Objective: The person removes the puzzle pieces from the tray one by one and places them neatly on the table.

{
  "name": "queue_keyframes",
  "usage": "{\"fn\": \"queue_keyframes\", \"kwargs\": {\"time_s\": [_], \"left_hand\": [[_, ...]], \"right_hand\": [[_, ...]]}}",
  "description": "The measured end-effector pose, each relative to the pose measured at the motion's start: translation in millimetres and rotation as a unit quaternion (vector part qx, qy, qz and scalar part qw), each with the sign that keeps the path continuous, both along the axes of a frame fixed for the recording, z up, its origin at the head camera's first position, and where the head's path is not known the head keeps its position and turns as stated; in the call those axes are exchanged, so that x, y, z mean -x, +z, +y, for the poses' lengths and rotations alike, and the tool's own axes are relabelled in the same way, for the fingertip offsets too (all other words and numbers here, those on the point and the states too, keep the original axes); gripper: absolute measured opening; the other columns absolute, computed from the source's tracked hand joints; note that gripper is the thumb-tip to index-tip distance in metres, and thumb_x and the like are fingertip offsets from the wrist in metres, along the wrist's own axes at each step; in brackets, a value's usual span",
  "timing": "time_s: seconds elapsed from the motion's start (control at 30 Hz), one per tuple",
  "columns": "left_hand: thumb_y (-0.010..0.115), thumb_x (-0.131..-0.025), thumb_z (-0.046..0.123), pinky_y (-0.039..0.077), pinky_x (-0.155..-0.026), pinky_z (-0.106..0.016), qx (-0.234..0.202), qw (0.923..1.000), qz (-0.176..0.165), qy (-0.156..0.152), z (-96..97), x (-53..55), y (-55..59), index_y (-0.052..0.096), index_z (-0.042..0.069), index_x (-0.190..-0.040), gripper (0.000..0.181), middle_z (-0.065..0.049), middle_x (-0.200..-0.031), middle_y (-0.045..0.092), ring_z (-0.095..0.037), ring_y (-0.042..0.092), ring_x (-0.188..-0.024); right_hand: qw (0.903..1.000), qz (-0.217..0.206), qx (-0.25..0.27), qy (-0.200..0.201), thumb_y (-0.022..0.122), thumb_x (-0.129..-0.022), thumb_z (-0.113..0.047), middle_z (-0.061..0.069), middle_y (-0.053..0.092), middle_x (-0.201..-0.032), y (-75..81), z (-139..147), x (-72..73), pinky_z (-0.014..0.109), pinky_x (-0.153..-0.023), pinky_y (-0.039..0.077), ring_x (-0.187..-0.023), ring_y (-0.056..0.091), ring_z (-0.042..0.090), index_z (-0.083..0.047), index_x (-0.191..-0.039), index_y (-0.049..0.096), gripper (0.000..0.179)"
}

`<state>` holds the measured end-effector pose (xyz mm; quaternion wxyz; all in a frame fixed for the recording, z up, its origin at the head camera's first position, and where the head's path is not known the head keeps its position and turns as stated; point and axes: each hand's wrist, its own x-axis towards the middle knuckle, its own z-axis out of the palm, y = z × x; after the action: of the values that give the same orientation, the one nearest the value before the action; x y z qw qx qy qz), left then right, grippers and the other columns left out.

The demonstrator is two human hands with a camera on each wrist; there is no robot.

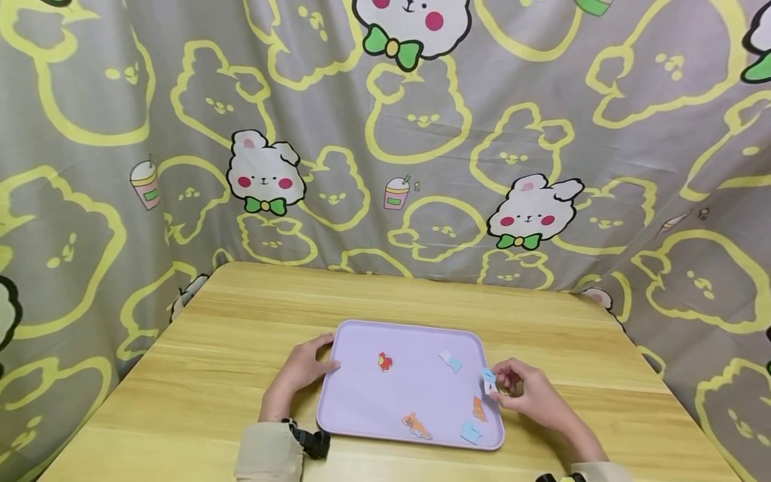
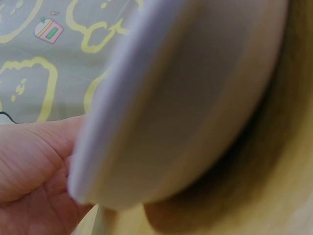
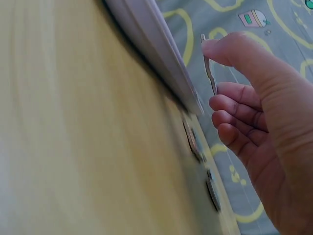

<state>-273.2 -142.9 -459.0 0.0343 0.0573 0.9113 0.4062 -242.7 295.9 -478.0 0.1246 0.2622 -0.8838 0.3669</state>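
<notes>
A lilac tray (image 1: 373, 402) rests on the table, its left side gripped by my left hand (image 1: 303, 365), with the thumb at the rim. In the left wrist view the tray's wall (image 2: 161, 112) covers part of that hand (image 2: 34, 171). Over the tray's right rim, my right hand (image 1: 530, 391) pinches a small flat light-blue and white piece (image 1: 490, 381). Seen edge-on in the right wrist view, this thin piece (image 3: 210, 73) sits between thumb and fingers. On the tray lie a red piece (image 1: 385, 362), orange pieces (image 1: 416, 426) and light-blue pieces (image 1: 471, 432).
The wooden table (image 1: 241, 375) extends around the tray. A grey curtain (image 1: 337, 120) with cartoon figures hangs behind and at both sides. In the right wrist view, two thin flat pieces (image 3: 212, 191) appear beyond the tray's corner.
</notes>
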Motion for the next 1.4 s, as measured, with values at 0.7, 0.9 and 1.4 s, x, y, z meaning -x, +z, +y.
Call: {"fn": "queue_keyframes", "kwargs": {"time_s": [0.7, 0.9, 1.4], "left_hand": [[0.071, -0.088, 0.014, 0.035, -0.115, -0.057, 0.014, 0.9999, -0.002, 0.001, 0.6, 1.5, -2.3, 0.052, 0.001, -0.14, 0.056, -0.024, -0.147, 0.047, -0.044, 0.039, -0.14], [0.071, -0.088, 0.015, 0.035, -0.115, -0.058, 0.01, 0.9999, -0.001, 0.002, -0.6, -0.3, -0.7, 0.052, 0.001, -0.139, 0.056, -0.024, -0.147, 0.047, -0.045, 0.039, -0.14], [0.07, -0.089, 0.013, 0.034, -0.116, -0.058, -0.001, 0.9999, -0.011, 0.007, -0.4, 3.5, -4.2, 0.05, 0.002, -0.141, 0.057, -0.023, -0.149, 0.046, -0.044, 0.037, -0.141]], "right_hand": [[0.9987, -0.008, -0.031, -0.04, 0.083, -0.072, -0.004, -0.006, 0.06, -0.081, -1.9, 58.8, -3.8, 0.017, -0.06, 0.05, -0.071, 0.055, 0.0, -0.007, -0.098, 0.066, 0.032], [0.9981, -0.011, -0.044, -0.042, 0.084, -0.071, -0.005, -0.005, 0.061, -0.082, -1.0, 72.0, -1.9, 0.017, -0.061, 0.05, -0.071, 0.054, 0.0, -0.009, -0.099, 0.066, 0.033], [0.9946, -0.031, -0.089, -0.042, 0.082, -0.076, -0.009, -0.009, 0.057, -0.082, 9.2, 97.3, 2.9, 0.018, -0.059, 0.048, -0.071, 0.051, -0.004, -0.008, -0.096, 0.064, 0.026]]}}
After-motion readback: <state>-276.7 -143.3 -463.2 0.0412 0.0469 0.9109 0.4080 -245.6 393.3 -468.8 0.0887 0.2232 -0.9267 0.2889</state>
